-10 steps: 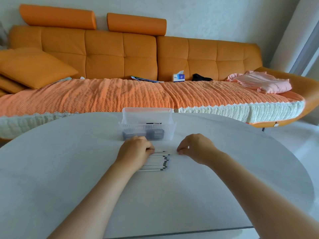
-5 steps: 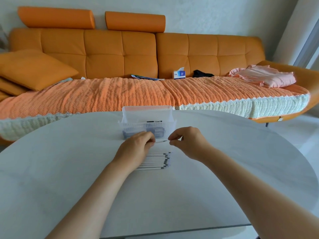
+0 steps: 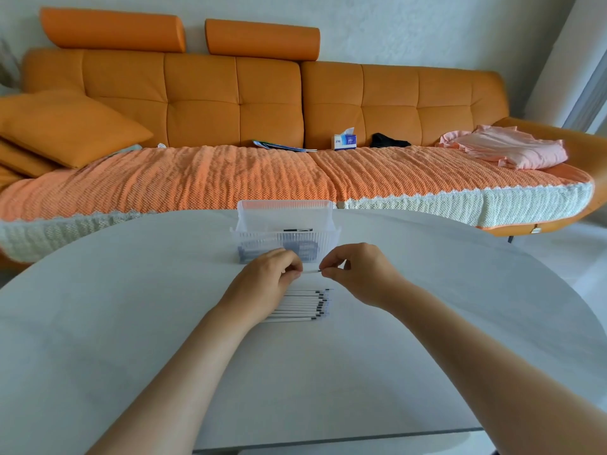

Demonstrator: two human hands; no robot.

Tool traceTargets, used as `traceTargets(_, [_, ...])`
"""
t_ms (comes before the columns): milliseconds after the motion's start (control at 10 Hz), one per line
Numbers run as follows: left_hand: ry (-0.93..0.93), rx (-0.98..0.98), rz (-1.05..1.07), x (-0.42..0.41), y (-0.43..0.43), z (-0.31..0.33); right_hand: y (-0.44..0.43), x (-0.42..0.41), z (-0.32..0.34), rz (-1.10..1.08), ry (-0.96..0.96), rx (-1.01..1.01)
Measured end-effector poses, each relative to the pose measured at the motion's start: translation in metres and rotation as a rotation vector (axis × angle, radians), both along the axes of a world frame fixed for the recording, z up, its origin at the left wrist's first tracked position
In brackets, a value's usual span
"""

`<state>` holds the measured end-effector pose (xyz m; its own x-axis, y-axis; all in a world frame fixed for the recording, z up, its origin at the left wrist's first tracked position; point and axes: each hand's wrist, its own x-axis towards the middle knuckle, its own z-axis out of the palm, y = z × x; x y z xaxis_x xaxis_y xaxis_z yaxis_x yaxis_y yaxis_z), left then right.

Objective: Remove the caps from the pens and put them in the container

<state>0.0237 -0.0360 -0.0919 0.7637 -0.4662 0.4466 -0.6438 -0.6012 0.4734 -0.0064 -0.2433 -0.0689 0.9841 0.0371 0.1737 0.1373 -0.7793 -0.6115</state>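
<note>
Just before the slatted container (image 3: pixel 262 239), my left hand (image 3: pixel 266 284) pinches a thin pen (image 3: pixel 310 271) by its barrel, my right hand (image 3: pixel 354 274) its cap (image 3: pixel 320 271): light, stiff, probably slippery, best gripped near the joint.

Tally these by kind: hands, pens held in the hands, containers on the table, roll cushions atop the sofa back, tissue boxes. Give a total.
hands: 2, the left hand and the right hand
pen held between them: 1
container: 1
roll cushions: 2
tissue box: 1
Total: 7
</note>
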Motion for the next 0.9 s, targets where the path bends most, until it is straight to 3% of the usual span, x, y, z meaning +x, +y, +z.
traceTargets(400, [-0.061,0.043,-0.022,-0.002,0.002,-0.003,0.004,-0.004,-0.005,0.050,0.049,-0.132])
traceTargets(600, [-0.089,0.103,0.055,-0.001,0.004,-0.009,0.010,0.002,-0.011,-0.029,0.050,-0.188])
traceTargets(900, [0.027,0.170,0.079,-0.002,0.018,-0.013,0.007,-0.001,-0.003,-0.059,0.155,-0.132])
